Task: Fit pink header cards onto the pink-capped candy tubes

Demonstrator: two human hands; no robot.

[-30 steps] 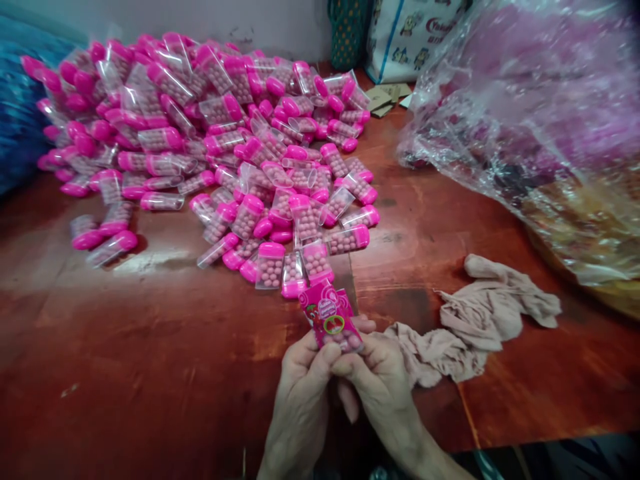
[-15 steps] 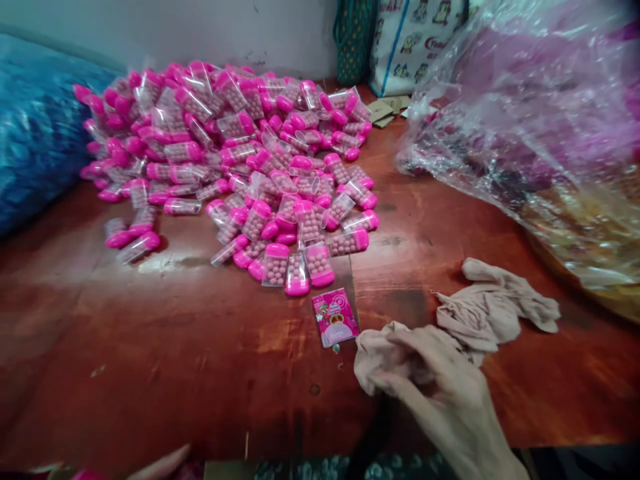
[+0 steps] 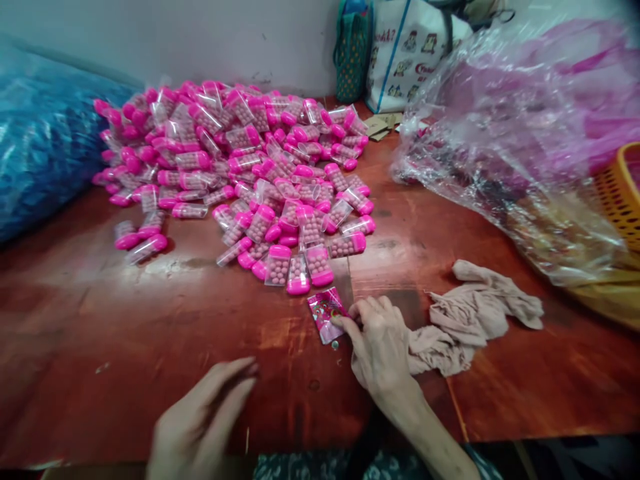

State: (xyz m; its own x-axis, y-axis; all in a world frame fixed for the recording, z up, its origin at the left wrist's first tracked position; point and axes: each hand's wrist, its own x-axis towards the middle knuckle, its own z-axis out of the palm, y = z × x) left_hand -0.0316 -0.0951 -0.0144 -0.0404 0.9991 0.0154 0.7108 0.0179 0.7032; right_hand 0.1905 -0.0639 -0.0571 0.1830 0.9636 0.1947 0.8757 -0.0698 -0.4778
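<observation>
On the table lies a small flat pink printed packet (image 3: 326,316), whose kind I cannot make out for sure. My right hand (image 3: 381,343) has its thumb on the packet's right edge, with the other fingers curled beside it. My left hand (image 3: 207,410), somewhat blurred, is over the table's front left, thumb and fingers apart, holding nothing I can see. A tiny round bit (image 3: 335,345) rests just below the packet. Right of my right hand sits a crumpled beige cloth (image 3: 470,310). Behind the packet spreads a heap of clear containers with pink caps (image 3: 260,180), filled with small pinkish balls.
A big blue plastic bag (image 3: 55,140) stands on the left. To the right are a clear plastic sheet or bag (image 3: 480,127) and a yellow basket (image 3: 617,193). A white printed bag (image 3: 400,63) and a green dotted pouch (image 3: 353,60) stand against the wall.
My right hand has let go of the beige cloth and moved left onto the pink packet. My left hand has come up from the bottom edge over the table. The view has shifted slightly.
</observation>
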